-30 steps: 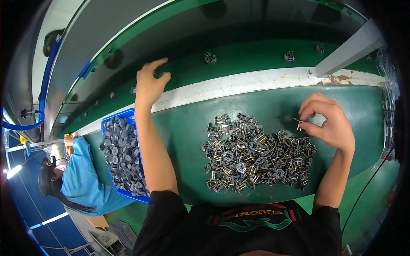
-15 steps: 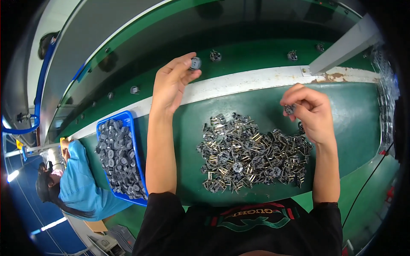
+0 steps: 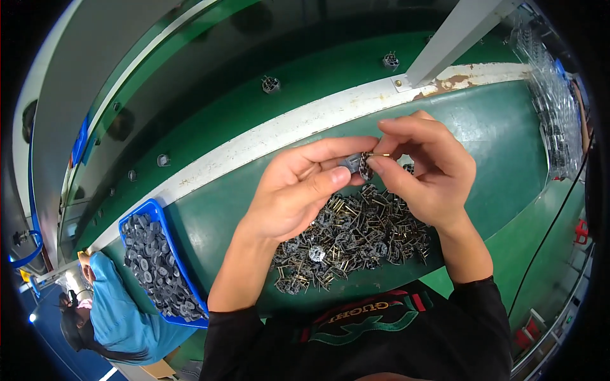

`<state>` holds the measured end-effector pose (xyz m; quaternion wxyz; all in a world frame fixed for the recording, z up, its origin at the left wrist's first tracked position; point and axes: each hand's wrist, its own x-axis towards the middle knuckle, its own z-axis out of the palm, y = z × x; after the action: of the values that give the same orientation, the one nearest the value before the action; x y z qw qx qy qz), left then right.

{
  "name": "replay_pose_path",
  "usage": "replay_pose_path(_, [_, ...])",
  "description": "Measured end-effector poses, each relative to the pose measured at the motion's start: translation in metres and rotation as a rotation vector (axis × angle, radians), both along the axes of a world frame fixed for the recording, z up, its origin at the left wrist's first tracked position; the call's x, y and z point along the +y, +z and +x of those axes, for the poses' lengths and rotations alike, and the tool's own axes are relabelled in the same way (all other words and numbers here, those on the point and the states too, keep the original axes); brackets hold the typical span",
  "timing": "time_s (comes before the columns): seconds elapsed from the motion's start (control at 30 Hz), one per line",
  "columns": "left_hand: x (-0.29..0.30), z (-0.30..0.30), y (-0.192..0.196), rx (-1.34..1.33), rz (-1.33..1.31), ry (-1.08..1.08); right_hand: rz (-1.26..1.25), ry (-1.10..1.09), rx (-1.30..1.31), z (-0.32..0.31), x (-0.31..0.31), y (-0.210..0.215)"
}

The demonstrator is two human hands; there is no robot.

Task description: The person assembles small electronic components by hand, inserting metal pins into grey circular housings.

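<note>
In front of my chest both hands are brought together. Fingers and thumb of my left hand (image 3: 289, 184) grip a small grey plastic housing (image 3: 349, 163). Against its right side stands a dark round insert with brass pins (image 3: 366, 166), pinched by my right hand (image 3: 438, 168); one pin points right. Whether the insert sits inside the housing or only touches it, I cannot tell. Below my hands a heap of similar pin inserts (image 3: 349, 235) covers part of the green tabletop. To the left, a blue tray (image 3: 169, 244) is filled with grey housings.
Beyond a white rail (image 3: 254, 136) runs a green belt (image 3: 216, 117) carrying several spaced pieces. A grey post (image 3: 457, 38) rises from the rail. Clear plastic trays (image 3: 553, 101) are stacked at the right. At the far left sits a person in blue (image 3: 114, 311).
My left hand has come back from over the belt with the housing, and my right hand has moved left with the insert, so the two pieces now meet. The view has shifted.
</note>
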<state>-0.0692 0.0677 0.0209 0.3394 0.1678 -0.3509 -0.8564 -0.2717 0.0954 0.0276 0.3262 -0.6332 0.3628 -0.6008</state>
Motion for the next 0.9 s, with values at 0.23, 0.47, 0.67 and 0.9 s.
replay_pose_path(0.23, [-0.003, -0.003, -0.005, -0.073, -0.021, 0.050, -0.074, -0.073, 0.022, -0.001, -0.001, 0.006])
replay_pose_path(0.47, [0.001, -0.011, -0.012, 0.032, 0.041, 0.114, -0.278, -0.203, 0.301, -0.006, -0.006, 0.010])
replay_pose_path(0.67, [0.003, -0.015, -0.017, 0.083, 0.059, 0.138, -0.475, -0.277, 0.503, -0.005, -0.006, 0.008])
replay_pose_path(0.9, [0.003, -0.019, -0.016, 0.065, 0.055, 0.125, -0.476, -0.273, 0.571, -0.004, -0.001, 0.007])
